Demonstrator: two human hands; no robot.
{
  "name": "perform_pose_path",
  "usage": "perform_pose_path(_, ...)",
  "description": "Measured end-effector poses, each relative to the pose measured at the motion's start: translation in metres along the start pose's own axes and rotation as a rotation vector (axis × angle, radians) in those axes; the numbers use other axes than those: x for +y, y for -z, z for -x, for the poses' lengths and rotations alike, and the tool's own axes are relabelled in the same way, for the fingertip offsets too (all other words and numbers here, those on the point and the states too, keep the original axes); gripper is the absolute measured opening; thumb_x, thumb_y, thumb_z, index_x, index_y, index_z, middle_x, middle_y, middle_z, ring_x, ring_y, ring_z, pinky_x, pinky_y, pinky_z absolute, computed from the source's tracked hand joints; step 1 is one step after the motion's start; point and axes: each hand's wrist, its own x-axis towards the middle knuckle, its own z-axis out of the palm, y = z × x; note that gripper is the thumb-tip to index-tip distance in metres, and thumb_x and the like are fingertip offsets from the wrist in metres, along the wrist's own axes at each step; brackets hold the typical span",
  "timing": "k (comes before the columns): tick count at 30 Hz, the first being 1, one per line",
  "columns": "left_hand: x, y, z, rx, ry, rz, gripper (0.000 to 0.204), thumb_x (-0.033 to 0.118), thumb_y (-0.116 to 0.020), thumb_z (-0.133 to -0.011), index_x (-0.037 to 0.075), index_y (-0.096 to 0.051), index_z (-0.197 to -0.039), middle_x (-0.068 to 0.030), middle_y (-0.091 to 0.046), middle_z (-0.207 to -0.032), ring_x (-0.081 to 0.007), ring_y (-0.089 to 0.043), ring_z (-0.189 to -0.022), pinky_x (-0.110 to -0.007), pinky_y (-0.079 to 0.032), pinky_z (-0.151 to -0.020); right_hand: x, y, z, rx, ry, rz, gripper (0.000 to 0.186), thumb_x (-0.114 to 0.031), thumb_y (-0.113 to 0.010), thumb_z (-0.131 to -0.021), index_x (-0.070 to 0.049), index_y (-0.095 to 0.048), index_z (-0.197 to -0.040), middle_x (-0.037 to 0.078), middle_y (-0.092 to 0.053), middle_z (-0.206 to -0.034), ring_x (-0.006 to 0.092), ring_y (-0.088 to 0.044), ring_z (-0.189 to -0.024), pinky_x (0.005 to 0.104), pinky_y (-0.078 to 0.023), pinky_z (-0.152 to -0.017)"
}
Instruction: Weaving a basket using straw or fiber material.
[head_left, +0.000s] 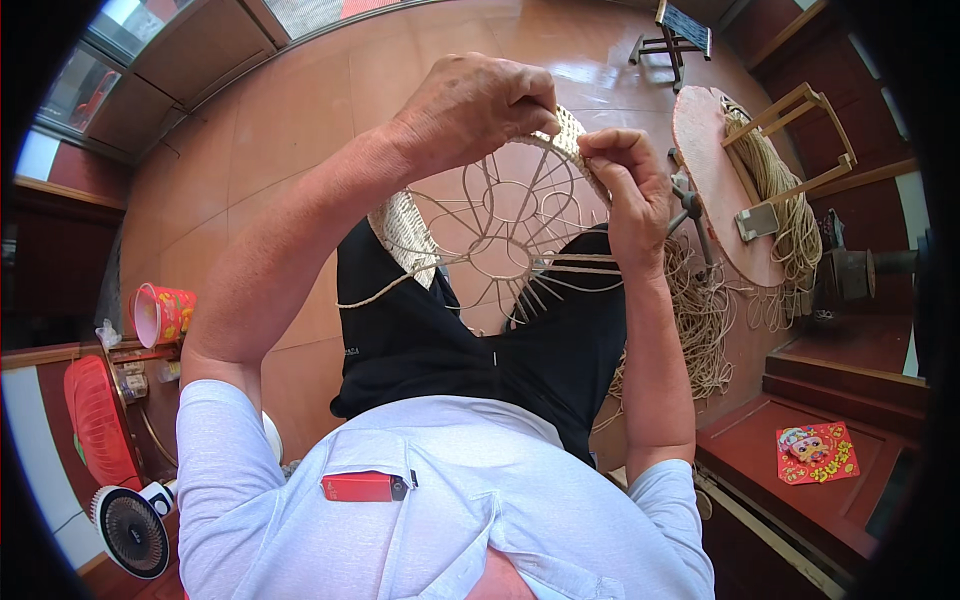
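A round wire frame [487, 254] with looped petal-like spokes is held up above my lap. Pale woven cord [405, 235] covers part of its side and runs along its far rim. My left hand [480, 105] is at that far rim, fingers curled and pinched together; what lies between the fingertips is hidden. Just to the right, my right hand [632, 185] grips the woven rim between thumb and bent fingers. One loose cord end [375, 295] sticks out to the left over my thigh.
Right of me, a pinkish board [700, 135] carries a hank of cord [765, 160] and a wooden frame [850, 160]. More cord [690, 340] lies piled on the floor. A folding stool [672, 45] stands far off. Left are a red bucket [165, 315] and a fan [130, 532].
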Motion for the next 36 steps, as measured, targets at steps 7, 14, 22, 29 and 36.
perform_pose_path(7, 0.006, -0.004, 0.005, 0.059, -0.050, -0.026, 0.021, 0.033, -0.082, -0.103, 0.013, -0.080, -0.108, -0.0074, -0.079, -0.086, -0.0247, -0.079, -0.080, -0.038, -0.061, -0.074, 0.001, -0.002, 0.003, 0.006, 0.053, 0.150, 0.011, 0.004, -0.069, -0.106, -0.001, -0.073, -0.115, 0.000, -0.075, -0.106, 0.0056, -0.069, -0.097, 0.0240, -0.057, -0.089)
perform_pose_path(14, 0.005, -0.008, 0.008, 0.102, -0.072, -0.009, 0.022, 0.033, -0.082, -0.103, 0.012, -0.080, -0.108, -0.0070, -0.080, -0.088, -0.0247, -0.080, -0.081, -0.038, -0.062, -0.075, -0.002, -0.006, 0.006, 0.012, 0.065, 0.228, 0.008, -0.001, -0.076, -0.104, -0.002, -0.073, -0.111, 0.000, -0.075, -0.102, 0.0046, -0.070, -0.090, 0.0243, -0.058, -0.083)
perform_pose_path(22, 0.011, -0.006, 0.012, 0.127, -0.145, -0.038, 0.021, 0.033, -0.083, -0.102, 0.013, -0.080, -0.106, -0.0061, -0.080, -0.087, -0.0247, -0.080, -0.080, -0.038, -0.062, -0.073, -0.006, -0.016, 0.011, 0.050, 0.107, 0.337, 0.017, -0.004, -0.086, -0.097, -0.002, -0.072, -0.107, 0.002, -0.075, -0.099, 0.0075, -0.074, -0.088, 0.0270, -0.060, -0.080)
perform_pose_path(29, 0.010, -0.008, 0.008, 0.132, -0.117, -0.068, 0.021, 0.033, -0.083, -0.102, 0.013, -0.079, -0.106, -0.0063, -0.080, -0.088, -0.0250, -0.080, -0.080, -0.038, -0.062, -0.072, -0.010, -0.020, 0.009, 0.043, 0.106, 0.379, 0.018, -0.004, -0.088, -0.096, -0.002, -0.073, -0.106, 0.003, -0.074, -0.098, 0.0093, -0.073, -0.087, 0.0289, -0.061, -0.081)
perform_pose_path(36, 0.011, -0.008, 0.008, 0.113, -0.097, -0.037, 0.023, 0.034, -0.083, -0.101, 0.011, -0.080, -0.106, -0.0072, -0.080, -0.088, -0.0256, -0.080, -0.081, -0.038, -0.062, -0.071, -0.007, -0.027, 0.012, 0.098, 0.165, 0.435, 0.019, -0.006, -0.090, -0.093, -0.003, -0.074, -0.102, 0.005, -0.072, -0.094, 0.0133, -0.071, -0.085, 0.0306, -0.060, -0.078)
